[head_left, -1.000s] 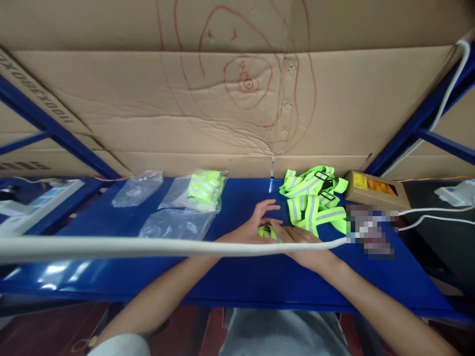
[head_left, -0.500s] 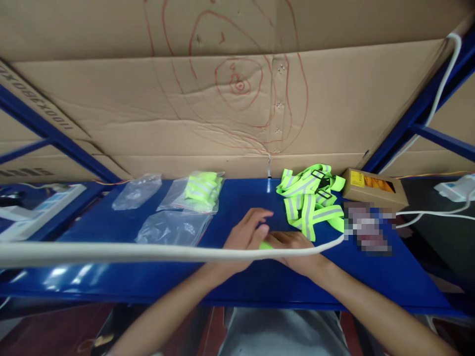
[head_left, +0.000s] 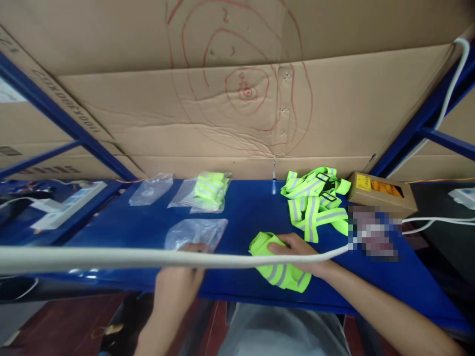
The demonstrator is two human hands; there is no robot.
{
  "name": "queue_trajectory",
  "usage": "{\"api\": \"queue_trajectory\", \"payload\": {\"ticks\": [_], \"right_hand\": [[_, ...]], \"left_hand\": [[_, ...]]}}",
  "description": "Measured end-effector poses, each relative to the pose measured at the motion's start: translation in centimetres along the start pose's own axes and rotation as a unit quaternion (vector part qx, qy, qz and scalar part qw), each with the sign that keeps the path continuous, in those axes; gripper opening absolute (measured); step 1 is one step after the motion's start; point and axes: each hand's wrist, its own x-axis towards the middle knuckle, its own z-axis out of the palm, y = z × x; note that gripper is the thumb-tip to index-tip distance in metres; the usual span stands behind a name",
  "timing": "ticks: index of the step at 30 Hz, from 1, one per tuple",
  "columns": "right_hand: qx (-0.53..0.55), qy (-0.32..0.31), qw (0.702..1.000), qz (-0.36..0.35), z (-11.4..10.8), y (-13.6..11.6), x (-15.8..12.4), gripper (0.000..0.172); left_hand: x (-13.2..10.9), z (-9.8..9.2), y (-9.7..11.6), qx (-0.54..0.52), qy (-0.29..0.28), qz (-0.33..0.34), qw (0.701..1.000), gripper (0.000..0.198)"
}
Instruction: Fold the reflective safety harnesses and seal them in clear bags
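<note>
My right hand [head_left: 295, 247] is closed round a folded bundle of neon-yellow reflective strap [head_left: 284, 277] with grey stripes, at the table's near side. To the left, my left hand [head_left: 185, 269] pinches the near edge of a clear plastic bag [head_left: 198, 231]; the white cable partly covers its fingers. Behind the right hand lies a loose pile of reflective straps [head_left: 311, 202] with black buckles. A clear bag with a folded reflective strap [head_left: 211, 190] in it rests at the back left, near another clear plastic bag [head_left: 150, 189].
A white cable [head_left: 111, 259] crosses the view in front of my hands. At the back right stands a cardboard box [head_left: 384, 193], with a pixelated item before it. A power strip [head_left: 70, 207] lies left. Cardboard [head_left: 166, 109] walls the back of the blue table [head_left: 252, 202].
My left hand has left the bundle and moved left to the near plastic bag, which has shifted. The folded bundle now shows in my right hand. The view has shifted slightly.
</note>
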Motion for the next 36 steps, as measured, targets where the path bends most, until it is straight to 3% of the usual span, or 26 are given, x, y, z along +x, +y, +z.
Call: {"api": "queue_trajectory", "payload": {"ticks": [4,9,14,19,26,29,31,33,34,36], "right_hand": [[0.053,-0.066,0.996,-0.003,0.9,-0.9,-0.5,0.051],[0.032,-0.051,0.998,0.029,1.2,-0.3,0.0,0.055],[0.029,-0.025,0.999,0.036,0.5,0.0,0.3,0.055],[-0.009,0.016,0.999,0.030,0.1,0.2,0.4,0.054],[-0.010,0.049,0.999,-0.010,-0.3,0.2,0.5,0.054],[-0.001,0.102,0.995,-0.016,-0.7,-0.1,0.5,0.045],[0.010,0.143,0.989,-0.023,-0.9,-0.2,0.4,0.049],[0.033,0.147,0.987,-0.053,-1.0,-0.4,0.3,0.050],[0.047,0.142,0.986,-0.072,-1.1,-0.5,0.3,0.045],[0.071,0.144,0.982,-0.103,-1.2,-0.8,0.2,0.043]], "left_hand": [[-1.5,1.1,4.8,-0.038,0.055,0.100,0.993,0.017],[-0.6,1.3,7.4,-0.134,0.138,0.099,0.976,0.012],[0.2,0.7,8.3,-0.088,0.112,0.180,0.973,0.022],[0.9,1.0,10.3,-0.074,0.125,0.243,0.959,0.026],[3.0,0.9,11.8,-0.132,0.117,0.244,0.954,0.031],[3.4,0.4,11.6,-0.113,0.092,0.293,0.945,0.036],[3.2,0.2,11.4,-0.114,0.074,0.310,0.941,0.037],[2.6,0.2,11.3,-0.122,0.075,0.302,0.942,0.039],[2.1,0.4,11.2,-0.138,0.102,0.276,0.946,0.039],[1.3,0.9,11.2,-0.221,0.187,0.158,0.944,0.040]]}}
